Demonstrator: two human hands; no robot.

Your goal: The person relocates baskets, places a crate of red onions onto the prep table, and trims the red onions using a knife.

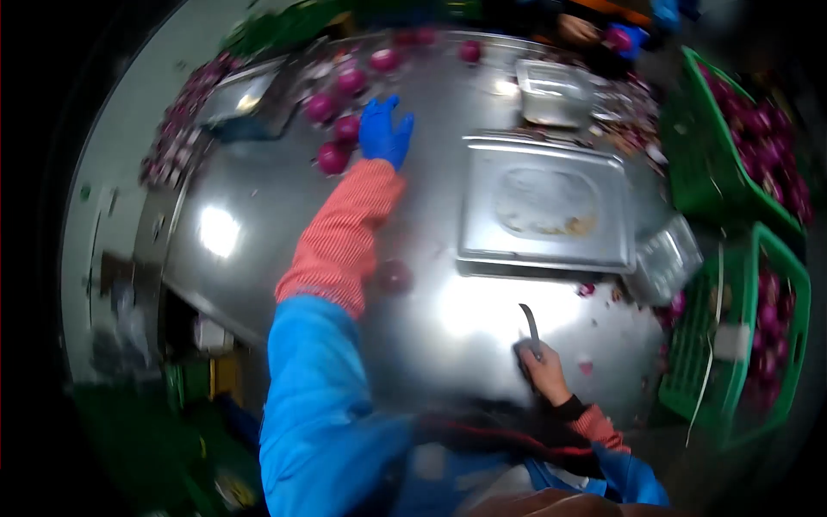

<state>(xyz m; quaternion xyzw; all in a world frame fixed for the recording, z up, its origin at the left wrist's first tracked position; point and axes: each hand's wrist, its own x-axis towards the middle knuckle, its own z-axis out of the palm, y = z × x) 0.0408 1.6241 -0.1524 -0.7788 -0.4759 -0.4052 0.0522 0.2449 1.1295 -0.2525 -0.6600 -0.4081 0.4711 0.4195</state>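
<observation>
From my end: left hand (pixel 384 138), blue glove, was out at upper centre-left of the frame, fingers spread apart, nothing seen in its grip. Nearest onion (pixel 347 128) sat just beside it, on the frame-left side; I couldn't confirm contact. Lower onion (pixel 332 158) was below that one, also left of the glove. Both looked round: no clear long axis, couldn't tell which way the ends pointed. Left hand was far nearer to them than the right.

Right hand (pixel 546 376), bare, lower right of centre, had its fingers closed on the knife (pixel 531 322). Knife's long axis ran up-frame, blade curving slightly left at the tip, well apart from both onions.

Farther out: tray (pixel 547 202) right of centre on the metal table (pixel 276 198), green crate (pixel 733 333) at right edge. Co-worker's hand (pixel 578 29) showed at upper right.
</observation>
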